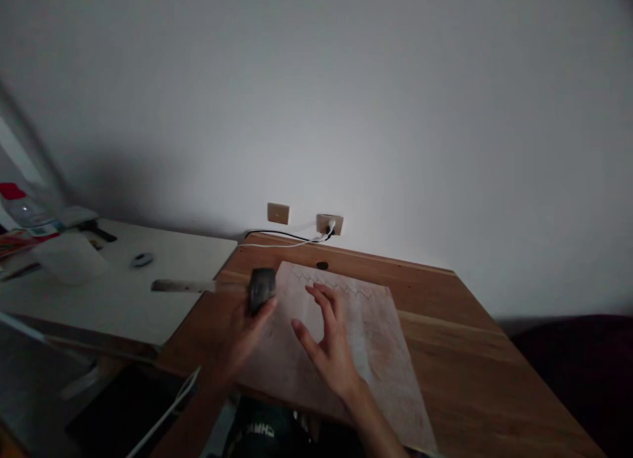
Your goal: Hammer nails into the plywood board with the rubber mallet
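Observation:
My left hand (246, 333) is closed around the dark, blocky head of a hammer-like tool (262, 288), over the left edge of a pale board. A long, riveted handle (182, 286) points left from it toward the white table; the stretch between is blurred, so the join is unclear. Over the middle of the pale board (390, 359), my right hand (330, 343) is open, thumb and fingers apart, with nothing in it. Jagged zigzag marks (346, 286) run along the board's far side. Whether the right hand touches the board, I cannot tell.
The board lies on a wooden table (469, 359) against the wall. A socket (330, 224) has cables (281, 244) plugged in. On the white table (163, 247) at left are a mouse (142, 259), a white container (72, 259) and a red-capped bottle (30, 213).

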A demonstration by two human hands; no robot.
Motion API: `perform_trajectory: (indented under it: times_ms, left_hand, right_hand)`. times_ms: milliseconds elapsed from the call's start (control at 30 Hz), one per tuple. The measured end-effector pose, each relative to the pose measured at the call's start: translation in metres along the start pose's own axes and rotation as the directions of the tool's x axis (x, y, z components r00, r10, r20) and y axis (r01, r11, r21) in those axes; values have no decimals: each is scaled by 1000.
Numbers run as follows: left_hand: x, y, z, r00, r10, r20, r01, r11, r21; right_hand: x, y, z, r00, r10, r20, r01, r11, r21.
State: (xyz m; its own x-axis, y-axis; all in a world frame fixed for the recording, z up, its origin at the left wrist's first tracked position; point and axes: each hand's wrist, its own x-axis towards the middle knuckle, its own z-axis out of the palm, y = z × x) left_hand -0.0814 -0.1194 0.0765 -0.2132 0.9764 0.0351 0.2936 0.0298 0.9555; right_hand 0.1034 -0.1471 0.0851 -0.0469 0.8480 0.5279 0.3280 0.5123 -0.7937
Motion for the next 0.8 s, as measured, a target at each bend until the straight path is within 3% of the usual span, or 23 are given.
perform_trajectory:
  times_ms: [133,267,333,400,467,533,600,667,767,800]
  left_hand:
    - [2,30,-9,986,122,115,-119,992,-31]
    - [14,46,-13,929,144,340,-140,989,-35]
    - [20,45,-15,908,138,396,-147,989,-6]
    - [23,43,-17,906,100,412,-164,979,124]
    - [23,42,-19,909,58,412,-199,930,310]
    - [21,43,-20,907,55,419,-260,854,451]
    - [18,46,-18,896,81,437,-323,793,516]
    - [15,49,-14,871,128,473,-392,763,515]
    - [6,52,-2,817,229,530,-500,739,452]
    - [2,52,3,797,265,542,-534,729,429]
  right_hand:
    - [23,-6,27,994,59,90,-89,917,389]
    - [32,-2,32,991,131,39,-135,893,429]
    - [29,2,28,987,158,27,-156,911,382]
    - [23,6,21,986,165,0,-159,947,278]
    - [13,7,12,988,120,-96,-116,992,48]
    - [2,7,1,981,-32,-191,-17,968,-249]
    - [-8,4,-14,958,-234,-169,129,870,-476]
    - [-13,-1,-34,921,-386,-55,269,731,-626]
    - [-14,-11,-70,852,-482,207,449,467,-762]
    - [-13,-16,-83,834,-457,310,499,383,-778]
